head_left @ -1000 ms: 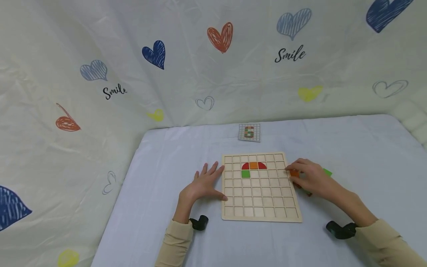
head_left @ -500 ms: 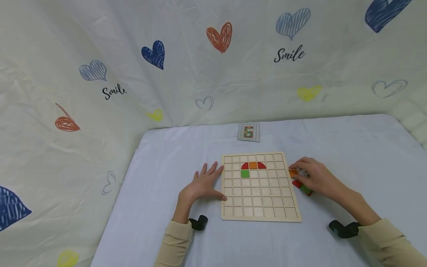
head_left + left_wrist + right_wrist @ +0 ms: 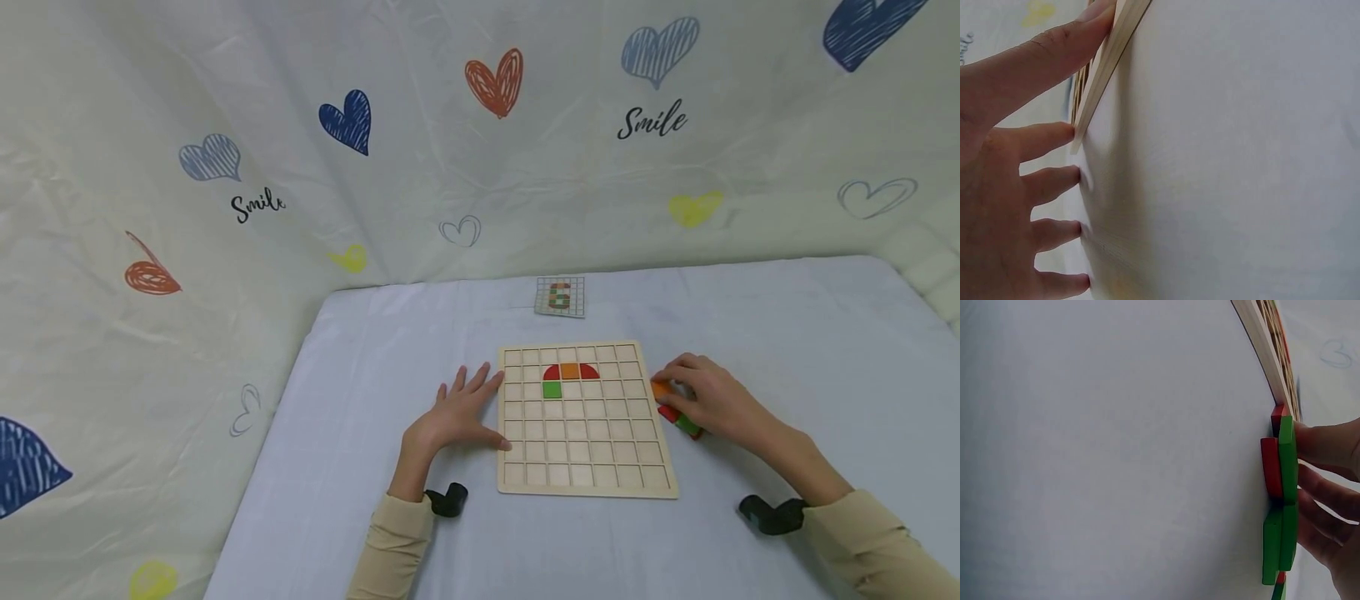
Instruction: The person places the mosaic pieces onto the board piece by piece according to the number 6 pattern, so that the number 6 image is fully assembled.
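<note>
A square wooden grid board (image 3: pixel 585 433) lies on the table. Set in its upper cells are two red quarter-round pieces (image 3: pixel 589 372), an orange square (image 3: pixel 570 372) between them and a green square (image 3: pixel 552 390) below the left one. My left hand (image 3: pixel 453 417) spreads its fingers along the board's left edge, the thumb on the rim. Beside the right edge, my right hand (image 3: pixel 705 396) pinches an orange block (image 3: pixel 661 389) between thumb and fingers. Under that hand lies a pile of red and green blocks (image 3: pixel 686 424), partly hidden; stacked green blocks (image 3: pixel 1288 459) show in the right wrist view.
A small pattern card (image 3: pixel 559 297) with a coloured grid design lies behind the board. The white-covered table (image 3: pixel 375 350) meets a pale curtain (image 3: pixel 405 192) printed with hearts. A black wrist device (image 3: pixel 772 515) sits by the right cuff, another (image 3: pixel 448 500) by the left.
My right hand has drawn slightly right, off the board's edge, uncovering the red and green blocks, and its fingers have closed on the orange block. The left hand and board have stayed put.
</note>
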The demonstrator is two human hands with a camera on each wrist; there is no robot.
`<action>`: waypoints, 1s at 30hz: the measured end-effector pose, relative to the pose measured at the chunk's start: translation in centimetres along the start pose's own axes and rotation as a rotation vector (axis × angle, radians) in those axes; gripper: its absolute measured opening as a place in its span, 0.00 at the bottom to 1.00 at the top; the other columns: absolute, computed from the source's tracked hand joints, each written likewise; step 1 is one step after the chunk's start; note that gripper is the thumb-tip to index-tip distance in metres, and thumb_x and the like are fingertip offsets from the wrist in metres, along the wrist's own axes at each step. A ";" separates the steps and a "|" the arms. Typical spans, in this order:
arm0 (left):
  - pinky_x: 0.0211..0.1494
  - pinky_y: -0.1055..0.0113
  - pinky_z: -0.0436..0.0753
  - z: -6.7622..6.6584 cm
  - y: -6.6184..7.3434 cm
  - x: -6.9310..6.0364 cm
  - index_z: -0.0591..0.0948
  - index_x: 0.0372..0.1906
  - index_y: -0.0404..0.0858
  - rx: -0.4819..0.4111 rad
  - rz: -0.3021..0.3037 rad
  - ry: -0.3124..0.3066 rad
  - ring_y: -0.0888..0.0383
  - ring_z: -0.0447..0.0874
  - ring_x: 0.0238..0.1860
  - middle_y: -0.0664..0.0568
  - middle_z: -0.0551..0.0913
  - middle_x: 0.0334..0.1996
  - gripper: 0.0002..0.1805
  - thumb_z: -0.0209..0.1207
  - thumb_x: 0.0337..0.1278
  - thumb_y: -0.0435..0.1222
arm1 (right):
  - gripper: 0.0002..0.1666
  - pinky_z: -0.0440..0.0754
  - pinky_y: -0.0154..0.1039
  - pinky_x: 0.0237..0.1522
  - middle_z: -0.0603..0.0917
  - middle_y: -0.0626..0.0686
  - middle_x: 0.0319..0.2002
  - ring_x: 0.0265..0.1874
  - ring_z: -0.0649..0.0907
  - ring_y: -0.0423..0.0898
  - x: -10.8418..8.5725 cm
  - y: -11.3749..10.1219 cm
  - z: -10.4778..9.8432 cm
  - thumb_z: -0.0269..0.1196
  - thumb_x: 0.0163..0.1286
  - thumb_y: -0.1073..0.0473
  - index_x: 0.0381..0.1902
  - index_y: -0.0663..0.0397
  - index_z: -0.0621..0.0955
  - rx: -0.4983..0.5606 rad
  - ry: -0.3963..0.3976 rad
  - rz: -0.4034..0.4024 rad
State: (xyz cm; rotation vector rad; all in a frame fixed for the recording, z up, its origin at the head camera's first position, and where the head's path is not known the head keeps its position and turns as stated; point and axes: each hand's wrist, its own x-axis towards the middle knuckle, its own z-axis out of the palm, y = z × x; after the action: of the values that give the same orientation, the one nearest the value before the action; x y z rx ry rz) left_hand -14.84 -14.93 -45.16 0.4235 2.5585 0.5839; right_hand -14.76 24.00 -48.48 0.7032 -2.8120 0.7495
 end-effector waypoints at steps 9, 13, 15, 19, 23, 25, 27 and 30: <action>0.80 0.32 0.39 0.0 0.0 0.1 0.53 0.84 0.49 0.006 -0.001 -0.003 0.37 0.30 0.84 0.51 0.42 0.85 0.60 0.76 0.50 0.53 | 0.18 0.84 0.33 0.30 0.88 0.52 0.35 0.30 0.82 0.43 0.1 -0.1 0.2 0.80 0.50 0.71 0.39 0.60 0.86 0.061 0.073 -0.034; 0.80 0.32 0.39 0.0 0.0 0.2 0.53 0.84 0.50 0.001 0.001 -0.005 0.38 0.30 0.84 0.52 0.42 0.85 0.60 0.76 0.50 0.53 | 0.20 0.82 0.31 0.29 0.89 0.50 0.34 0.28 0.80 0.36 0.0 -0.1 0.2 0.79 0.49 0.72 0.41 0.60 0.88 0.050 0.083 -0.065; 0.80 0.32 0.38 0.0 0.0 0.2 0.53 0.84 0.49 -0.002 0.001 -0.008 0.37 0.30 0.84 0.51 0.42 0.85 0.60 0.76 0.50 0.53 | 0.20 0.82 0.30 0.28 0.89 0.48 0.33 0.28 0.79 0.33 -0.1 -0.1 0.2 0.79 0.48 0.73 0.41 0.59 0.89 0.049 0.087 -0.080; 0.80 0.31 0.38 0.1 0.0 0.2 0.53 0.84 0.49 -0.005 0.000 -0.007 0.37 0.30 0.83 0.51 0.42 0.85 0.60 0.76 0.50 0.53 | 0.18 0.82 0.28 0.29 0.89 0.47 0.32 0.28 0.80 0.32 -0.1 0.0 0.2 0.79 0.47 0.74 0.38 0.58 0.90 0.064 0.108 -0.114; 0.80 0.31 0.39 0.1 0.0 0.1 0.53 0.84 0.49 -0.005 0.001 -0.002 0.37 0.30 0.83 0.51 0.42 0.85 0.61 0.76 0.50 0.53 | 0.17 0.80 0.22 0.31 0.89 0.45 0.32 0.28 0.82 0.33 -0.1 -0.1 0.2 0.79 0.47 0.73 0.36 0.55 0.90 0.072 0.143 -0.139; 0.80 0.31 0.39 0.0 0.0 0.1 0.53 0.84 0.49 -0.004 0.002 -0.001 0.37 0.30 0.83 0.51 0.42 0.85 0.61 0.76 0.50 0.53 | 0.17 0.79 0.19 0.31 0.89 0.45 0.32 0.28 0.82 0.33 -0.1 -0.1 0.2 0.79 0.47 0.73 0.36 0.55 0.90 0.081 0.161 -0.149; 0.80 0.31 0.39 0.1 0.0 0.1 0.53 0.84 0.49 -0.005 0.005 0.000 0.37 0.30 0.83 0.51 0.43 0.85 0.60 0.77 0.50 0.53 | 0.17 0.78 0.18 0.32 0.89 0.45 0.32 0.28 0.83 0.34 -0.1 -0.2 0.1 0.79 0.47 0.73 0.35 0.55 0.90 0.090 0.180 -0.157; 0.80 0.31 0.39 0.1 -0.1 0.1 0.54 0.84 0.49 -0.004 0.006 0.002 0.37 0.30 0.83 0.50 0.43 0.85 0.60 0.76 0.50 0.53 | 0.18 0.79 0.18 0.32 0.90 0.46 0.32 0.28 0.84 0.35 0.0 -0.2 0.1 0.80 0.46 0.74 0.35 0.55 0.89 0.102 0.203 -0.178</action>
State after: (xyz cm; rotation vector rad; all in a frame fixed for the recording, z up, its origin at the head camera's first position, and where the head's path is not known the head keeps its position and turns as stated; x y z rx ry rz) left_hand -14.88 -14.95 -45.31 0.4297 2.5586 0.5913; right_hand -14.68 23.79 -48.48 0.8292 -2.5066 0.8822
